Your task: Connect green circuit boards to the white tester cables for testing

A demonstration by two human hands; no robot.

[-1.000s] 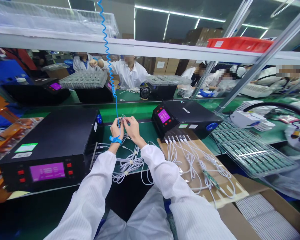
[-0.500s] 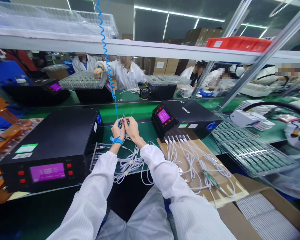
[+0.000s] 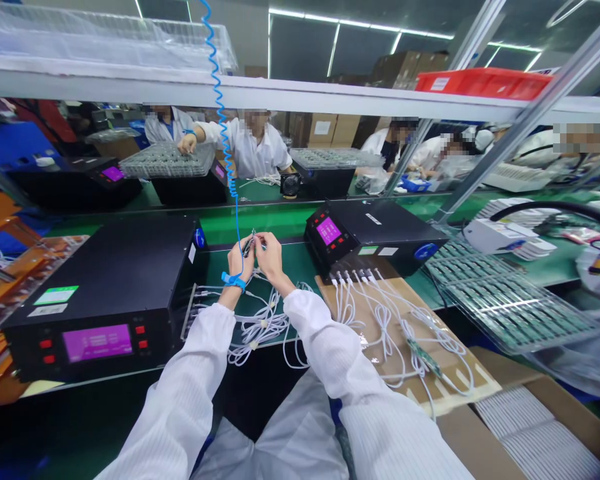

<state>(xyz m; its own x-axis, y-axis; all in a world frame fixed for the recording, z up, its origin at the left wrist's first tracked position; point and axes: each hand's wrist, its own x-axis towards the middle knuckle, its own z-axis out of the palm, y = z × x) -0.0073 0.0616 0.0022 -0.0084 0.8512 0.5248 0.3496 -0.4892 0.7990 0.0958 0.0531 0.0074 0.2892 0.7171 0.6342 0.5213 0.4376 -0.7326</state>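
Note:
My left hand point(image 3: 241, 261) and my right hand point(image 3: 269, 256) meet above the green bench, fingers pinched together. Between their fingertips is a small dark piece with thin shiny edges point(image 3: 252, 241), mostly hidden by the fingers and too small to name. A blue wrist strap point(image 3: 233, 281) circles my left wrist, and its coiled blue cord point(image 3: 222, 110) rises past the shelf. Below my hands lies a tangle of white cables point(image 3: 263, 325). Cables also run from plugs at the black box on the left point(image 3: 105, 267).
To the right stands another black box with a purple screen point(image 3: 380, 227). White cables and a green circuit board point(image 3: 424, 357) lie on cardboard point(image 3: 340, 293). Farther right are a clear tray of boards point(image 3: 515, 307) and an open carton point(image 3: 460, 427). A shelf point(image 3: 300, 93) crosses overhead; co-workers sit beyond.
My hands appear slightly farther right, still pinched together around the small piece. The coiled blue cord has swung a little to the right. The view has shifted slightly.

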